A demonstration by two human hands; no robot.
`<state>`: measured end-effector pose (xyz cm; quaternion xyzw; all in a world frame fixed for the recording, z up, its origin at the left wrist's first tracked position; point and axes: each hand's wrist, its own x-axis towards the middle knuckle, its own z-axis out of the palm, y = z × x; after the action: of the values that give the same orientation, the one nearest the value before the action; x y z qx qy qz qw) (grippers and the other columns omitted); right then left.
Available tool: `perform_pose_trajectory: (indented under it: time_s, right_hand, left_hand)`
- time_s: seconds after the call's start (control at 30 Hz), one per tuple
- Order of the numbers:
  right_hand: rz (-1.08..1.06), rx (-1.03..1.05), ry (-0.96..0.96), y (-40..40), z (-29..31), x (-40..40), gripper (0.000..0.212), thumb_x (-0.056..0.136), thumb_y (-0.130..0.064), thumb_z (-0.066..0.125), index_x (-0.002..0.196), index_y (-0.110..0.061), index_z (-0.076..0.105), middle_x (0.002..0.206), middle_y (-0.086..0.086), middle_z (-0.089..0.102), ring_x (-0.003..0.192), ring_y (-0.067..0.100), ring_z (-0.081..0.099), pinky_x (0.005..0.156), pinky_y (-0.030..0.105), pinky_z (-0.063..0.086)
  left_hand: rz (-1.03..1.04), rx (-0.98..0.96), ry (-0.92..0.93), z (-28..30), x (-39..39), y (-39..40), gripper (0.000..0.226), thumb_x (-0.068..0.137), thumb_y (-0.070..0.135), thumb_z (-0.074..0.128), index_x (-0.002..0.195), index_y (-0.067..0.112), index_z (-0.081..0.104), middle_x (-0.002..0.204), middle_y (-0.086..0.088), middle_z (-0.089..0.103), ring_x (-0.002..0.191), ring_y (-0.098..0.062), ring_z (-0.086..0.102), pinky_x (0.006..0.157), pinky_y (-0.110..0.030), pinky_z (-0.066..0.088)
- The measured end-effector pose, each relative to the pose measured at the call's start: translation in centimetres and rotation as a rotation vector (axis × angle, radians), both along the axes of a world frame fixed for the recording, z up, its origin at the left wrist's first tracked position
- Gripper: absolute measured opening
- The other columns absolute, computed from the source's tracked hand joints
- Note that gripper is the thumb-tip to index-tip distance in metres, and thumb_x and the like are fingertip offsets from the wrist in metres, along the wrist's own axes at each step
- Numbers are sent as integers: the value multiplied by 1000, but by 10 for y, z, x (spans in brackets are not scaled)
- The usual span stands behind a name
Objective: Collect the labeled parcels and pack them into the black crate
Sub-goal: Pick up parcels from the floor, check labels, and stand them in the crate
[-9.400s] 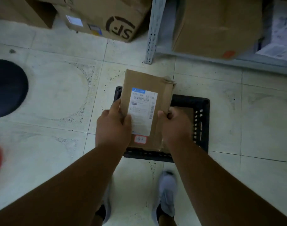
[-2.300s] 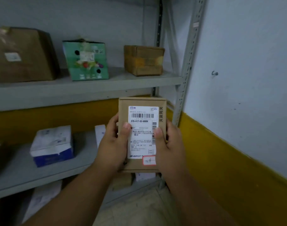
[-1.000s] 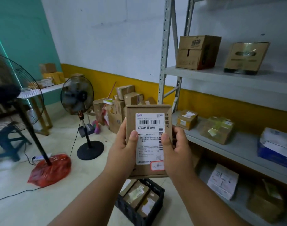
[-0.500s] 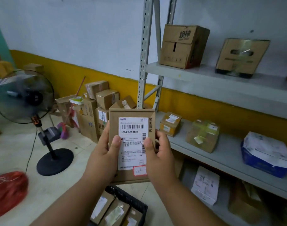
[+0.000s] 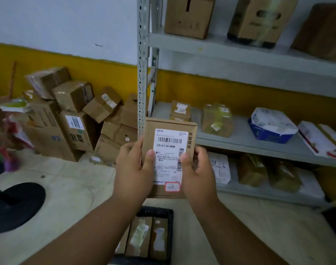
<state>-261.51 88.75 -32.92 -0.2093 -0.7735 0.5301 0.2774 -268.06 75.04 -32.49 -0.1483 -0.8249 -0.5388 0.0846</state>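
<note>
We hold flat brown cardboard parcel with white label (image 5: 169, 157) upright, left hand (image 5: 133, 169) and right hand (image 5: 198, 172) gripping side edges, above black plastic crate (image 5: 170, 236) on floor; grey metal shelf (image 5: 249, 142) right.

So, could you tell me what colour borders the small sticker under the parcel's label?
Red, on the sticker; head view.

You stood on a pale tiled floor (image 5: 83, 188). On it sat the black crate (image 5: 170, 226) holding parcels, a stack of cardboard boxes (image 5: 75, 119) and a black round base (image 5: 16, 205). The grey shelf (image 5: 245, 144) carried small parcels, among them a blue-and-white box (image 5: 270, 127).
</note>
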Motion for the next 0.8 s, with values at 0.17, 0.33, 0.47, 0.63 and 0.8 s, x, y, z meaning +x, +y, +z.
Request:
perform_pose_trajectory:
  time_s: [0.17, 0.33, 0.47, 0.63, 0.8]
  right_hand:
    - [-156, 82, -166, -29, -41, -11, 11, 96, -37, 61, 104, -35, 53, 99, -16, 65, 83, -7, 63, 57, 9, 48]
    - [-250, 92, -278, -23, -107, -30, 12, 96, -36, 63, 105, -29, 61, 99, -12, 69, 80, -5, 62, 55, -1, 42]
    - [-268, 98, -361, -5, -196, -52, 18, 97, -36, 60, 112, -28, 66, 104, -9, 70, 88, 5, 67, 68, 15, 54]
    - [-265, 249, -508, 19, -339, -57, 26, 99, -35, 54, 121, -25, 65, 107, -5, 64, 95, 12, 63, 79, 27, 53]
    - [-221, 334, -654, 34, -480, -37, 26, 100, -28, 55, 123, -19, 62, 110, -2, 61, 94, 12, 58, 75, 18, 43]
  left_hand:
    - [-21, -147, -94, -43, -28, -24, 30, 98, 36, 49, 123, 33, 63, 106, 2, 58, 95, -15, 58, 72, -29, 46]
    - [-37, -148, -271, -106, -54, -21, 19, 91, 41, 63, 107, 37, 72, 90, 19, 68, 83, -4, 66, 59, -21, 53]
    - [17, -84, -469, -192, -78, 0, 10, 83, 40, 75, 81, 34, 67, 74, 25, 67, 70, 1, 67, 55, -31, 59]
    - [-55, -138, -594, -345, -85, 29, 4, 86, 27, 70, 87, 31, 72, 81, 18, 72, 71, -2, 69, 55, -20, 54]
    - [-96, -163, -779, -504, -69, 44, 23, 88, 21, 68, 72, 37, 72, 68, 20, 71, 65, -8, 70, 48, -20, 51]
